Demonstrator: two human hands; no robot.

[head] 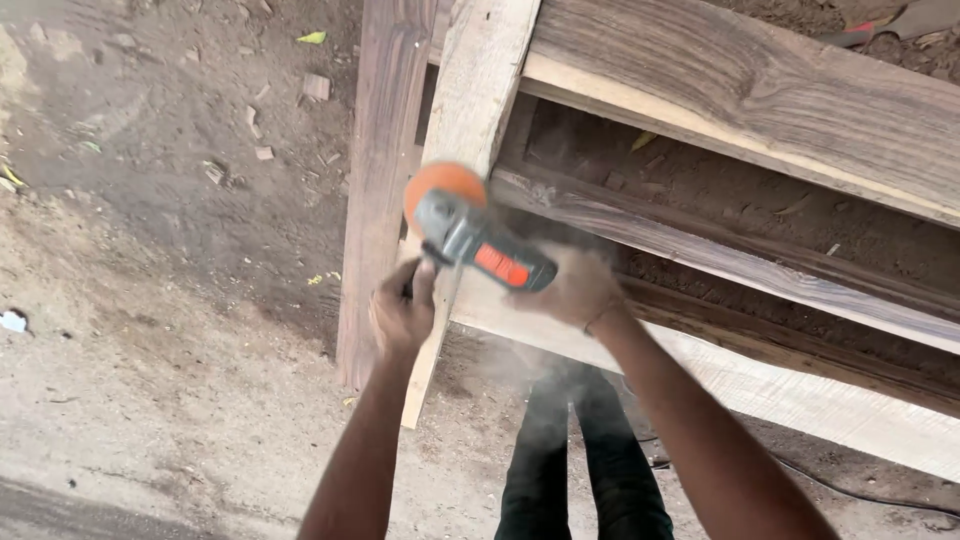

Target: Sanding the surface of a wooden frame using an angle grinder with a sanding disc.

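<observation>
I hold a grey angle grinder (478,240) with an orange sanding disc (443,184) and an orange patch on its body. My left hand (402,308) grips its side handle. My right hand (575,288) wraps the rear of the body. The disc presses on a pale upright plank (478,90) of a wooden frame. Fine dust drifts below the tool.
The frame has a dark wide board (760,90) on top and several lower rails (720,250). A dark post (380,170) stands left of the pale plank. Dirt ground with wood scraps (260,150) lies left. A black cable (850,492) runs along the ground. My dark trousers (580,460) show below.
</observation>
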